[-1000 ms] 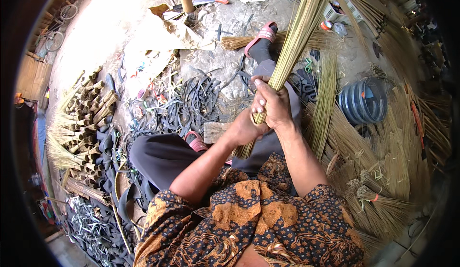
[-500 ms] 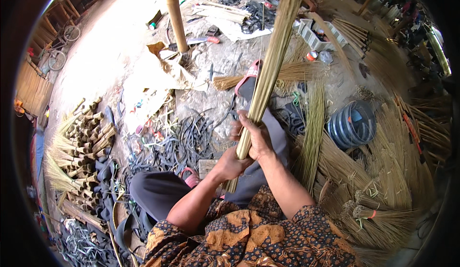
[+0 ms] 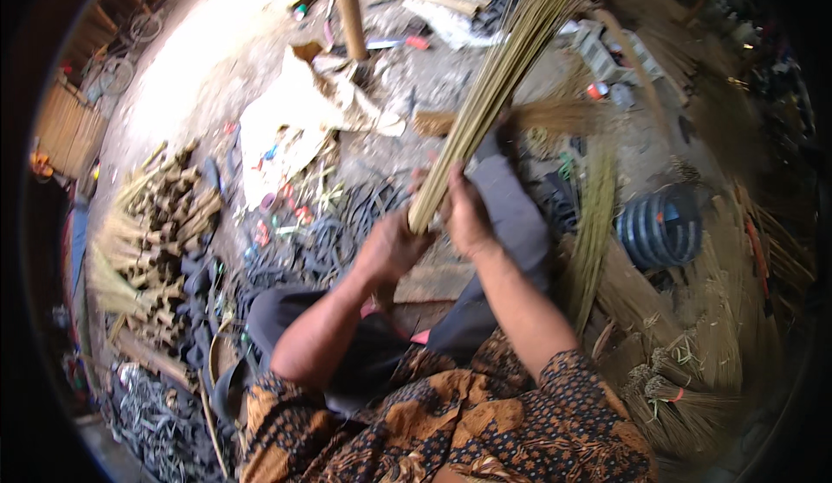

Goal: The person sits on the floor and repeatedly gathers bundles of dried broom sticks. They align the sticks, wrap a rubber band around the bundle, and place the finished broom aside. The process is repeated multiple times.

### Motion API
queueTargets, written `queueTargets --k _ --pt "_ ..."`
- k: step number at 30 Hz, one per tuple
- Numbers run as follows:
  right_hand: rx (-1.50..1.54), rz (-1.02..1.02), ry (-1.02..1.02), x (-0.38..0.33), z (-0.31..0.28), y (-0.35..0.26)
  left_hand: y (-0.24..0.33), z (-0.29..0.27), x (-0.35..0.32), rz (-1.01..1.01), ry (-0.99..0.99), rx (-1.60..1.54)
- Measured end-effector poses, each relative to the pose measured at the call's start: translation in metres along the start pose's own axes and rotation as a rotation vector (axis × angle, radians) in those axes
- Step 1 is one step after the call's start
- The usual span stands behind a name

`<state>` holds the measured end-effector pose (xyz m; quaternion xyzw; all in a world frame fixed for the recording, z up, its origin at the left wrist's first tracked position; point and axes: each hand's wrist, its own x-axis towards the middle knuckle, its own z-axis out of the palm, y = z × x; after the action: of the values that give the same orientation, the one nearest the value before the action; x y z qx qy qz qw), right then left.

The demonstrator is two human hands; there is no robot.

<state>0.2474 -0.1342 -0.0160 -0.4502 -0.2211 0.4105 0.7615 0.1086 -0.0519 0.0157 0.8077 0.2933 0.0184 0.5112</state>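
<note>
In front of me a long bundle of thin, yellow-green sticks (image 3: 494, 93) slants up to the right, its tips fanning out at the top. My left hand (image 3: 392, 246) is closed around its lower end. Higher on the bundle, my right hand (image 3: 466, 214) grips its right side, with the fingers partly hidden behind the sticks. Beneath the hands lies a small wooden board (image 3: 431, 282), between my bent legs. A loose bunch of greenish sticks (image 3: 596, 232) lies to the right of my knee.
Short tied brush bundles (image 3: 165, 232) are piled at left. Black rubber strips (image 3: 321, 240) litter the floor. At right are a blue ribbed plastic container (image 3: 660, 230) and brown stick bundles (image 3: 685, 396). Farther off stand a bamboo post (image 3: 348, 15) and a pale crate (image 3: 607, 54).
Both hands and the bundle have shifted left in the view. The bundle leans more to the right, and its lower end now sits at my left hand. The head view has also shifted.
</note>
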Motion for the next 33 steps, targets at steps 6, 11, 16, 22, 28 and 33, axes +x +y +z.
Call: queueTargets --k 6,11,16,22,28,33 --pt "-0.429 0.27 0.07 0.035 -0.045 0.062 0.002 -0.101 0.01 -0.062 0.134 0.02" --pt "-0.75 0.585 0.077 0.035 -0.087 0.18 0.003 -0.129 0.0 -0.142 0.237 -0.081" --pt "-1.058 0.638 0.019 0.05 -0.088 0.281 -0.001 -0.147 -0.015 -0.163 0.351 -0.013" --pt "-1.208 0.845 0.098 0.08 -0.061 0.325 0.003 -0.156 -0.015 -0.218 0.422 -0.082" --pt "-1.022 0.698 0.086 0.089 -0.06 0.332 -0.007 -0.16 -0.011 -0.261 0.449 0.054" --pt "-0.692 0.51 -0.049 0.079 -0.075 0.255 -0.014 -0.159 -0.012 -0.211 0.456 0.078"
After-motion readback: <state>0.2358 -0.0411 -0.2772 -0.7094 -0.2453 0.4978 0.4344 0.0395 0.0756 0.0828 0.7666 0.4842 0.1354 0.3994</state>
